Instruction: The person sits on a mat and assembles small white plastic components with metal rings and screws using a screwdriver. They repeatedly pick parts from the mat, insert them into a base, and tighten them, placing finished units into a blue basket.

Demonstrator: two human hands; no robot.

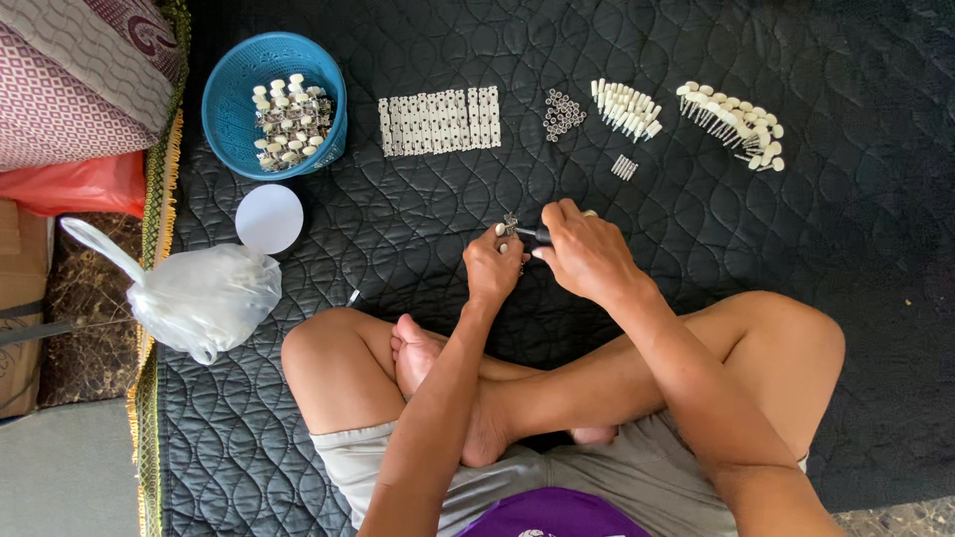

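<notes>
Your left hand is clamped on a small metal part and your right hand is closed around a thin tool touching it, over the middle of the black quilted mat. Open mat lies right of your hands; white pegs sit near the far edge.

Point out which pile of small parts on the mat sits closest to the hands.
The tiny grey bundle, alone below the cream-tipped peg row, just above the right hand.

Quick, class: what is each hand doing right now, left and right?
Left hand: closed on a small metal part.
Right hand: closed around a thin dark-handled tool.
</notes>
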